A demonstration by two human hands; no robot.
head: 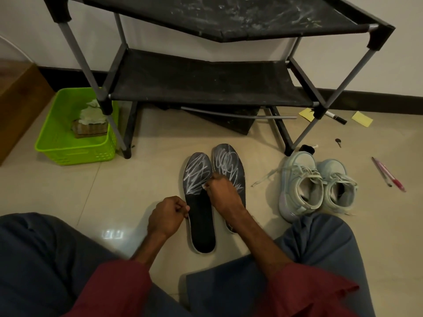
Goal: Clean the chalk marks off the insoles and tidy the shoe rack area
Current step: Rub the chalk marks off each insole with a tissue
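Observation:
Two black insoles lie side by side on the tiled floor in front of me. The left insole carries white chalk scribbles on its front half; its heel half is plain black. The right insole is scribbled over its front, and my right arm covers its heel. My right hand pinches a small white piece against the left insole's chalked part. My left hand has curled fingers at that insole's left edge; whether it pinches the rim is unclear. The black shoe rack stands behind, its top shelf smeared with chalk.
A green basket with tissues sits at the rack's left leg. A pair of pale sneakers lies right of the insoles. Yellow sticky notes, a black marker, pens and a loose grey rod lie around the rack.

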